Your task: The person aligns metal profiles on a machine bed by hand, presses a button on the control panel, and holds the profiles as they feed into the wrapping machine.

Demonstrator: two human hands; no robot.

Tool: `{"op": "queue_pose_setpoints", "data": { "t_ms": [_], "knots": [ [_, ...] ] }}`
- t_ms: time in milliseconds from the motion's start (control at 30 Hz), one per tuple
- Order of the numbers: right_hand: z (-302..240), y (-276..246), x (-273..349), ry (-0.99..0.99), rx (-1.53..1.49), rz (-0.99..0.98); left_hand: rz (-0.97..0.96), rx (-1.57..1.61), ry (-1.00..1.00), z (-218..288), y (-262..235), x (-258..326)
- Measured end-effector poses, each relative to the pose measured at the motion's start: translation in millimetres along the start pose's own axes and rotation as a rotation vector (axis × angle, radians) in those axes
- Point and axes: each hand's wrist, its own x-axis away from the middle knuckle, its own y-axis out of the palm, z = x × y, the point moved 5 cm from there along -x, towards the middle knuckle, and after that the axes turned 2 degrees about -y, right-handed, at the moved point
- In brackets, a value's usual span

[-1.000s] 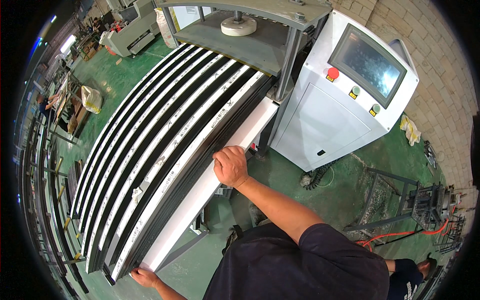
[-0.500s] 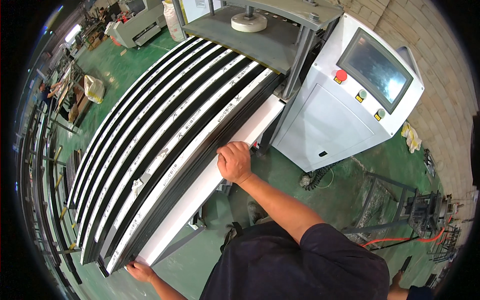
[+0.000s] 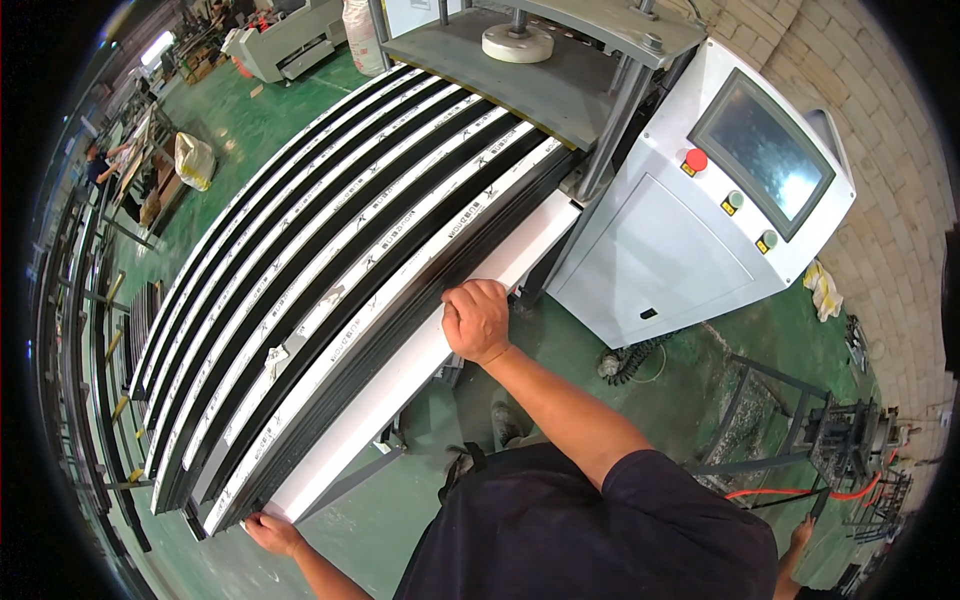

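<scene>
A long dark ribbed metal profile [image 3: 392, 352] runs diagonally along the near side, with a white strip on top. My right hand [image 3: 477, 320] is closed over its near edge around the middle, fingers curled on the top. At the near left end my left hand [image 3: 270, 532] grips the profile's corner, its fingertips partly hidden underneath. Below the profile lies a white ledge [image 3: 365, 405]. Beyond it, several more dark profiles with printed white film strips [image 3: 365, 265] lie side by side, their far ends under the press plate [image 3: 500, 75]. A torn film scrap [image 3: 276, 358] sticks up from one strip.
To the right stands a white control cabinet [image 3: 650, 260] with a screen [image 3: 762, 150] and a red button [image 3: 695, 160]. A press post [image 3: 612, 130] rises beside it. Bar racks [image 3: 105, 380] stand left. At lower right another person's hand [image 3: 800, 540] holds a dark bar.
The press and cabinet sit slightly farther right in view, while the profiles' near ends sit farther left. Both my hands keep their holds. The other person's hand has come higher with a dark bar.
</scene>
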Motion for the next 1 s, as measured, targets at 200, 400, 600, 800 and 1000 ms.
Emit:
{"op": "queue_pose_setpoints", "data": {
  "t_ms": [200,400,600,800,1000],
  "knots": [
    [0.1,-0.2,0.7,0.001,0.001,-0.01,-0.009,-0.036,0.024,-0.8,-0.3,-1.6],
    [0.0,-0.1,0.5,-0.002,0.005,-0.009,0.021,-0.015,0.032,8.5,-1.5,1.0],
    [-1.4,-1.1,-0.9,-0.005,0.0,0.001,0.013,-0.012,0.023,-2.1,0.9,-1.0],
    [-0.1,0.0,1.0,0.006,-0.002,-0.003,0.011,-0.008,0.028,3.1,-0.6,-0.5],
    [0.0,-0.2,0.7,0.011,-0.002,-0.012,0.018,0.011,0.005,12.1,-3.2,1.0]
  ]
}}
